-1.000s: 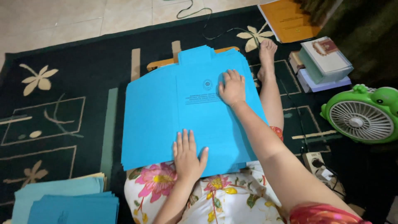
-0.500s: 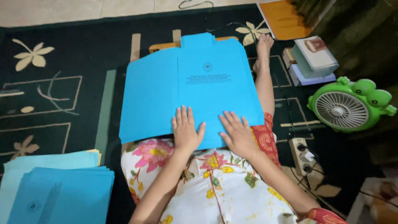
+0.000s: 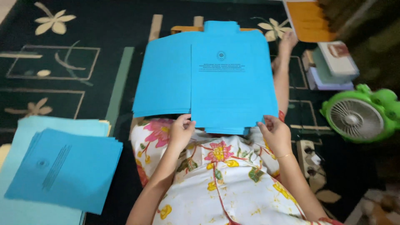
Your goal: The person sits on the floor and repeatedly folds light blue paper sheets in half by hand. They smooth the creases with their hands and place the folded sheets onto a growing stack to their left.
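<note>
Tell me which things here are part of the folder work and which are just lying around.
In hand:
blue folder, gripped at its near corners by left hand and right hand
stack of blue folders

Lying about:
green fan
pile of books
orange folder
power strip

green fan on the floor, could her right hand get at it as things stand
Probably yes: the green fan stands just beyond the right hand, with only dark carpet between, though that hand grips the blue folder.

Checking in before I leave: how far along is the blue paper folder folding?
Done: a stack of folded blue folders lies at the left. In hand: the left hand and right hand grip the unfolded blue paper folder. Left: its side flap lies open.
</note>
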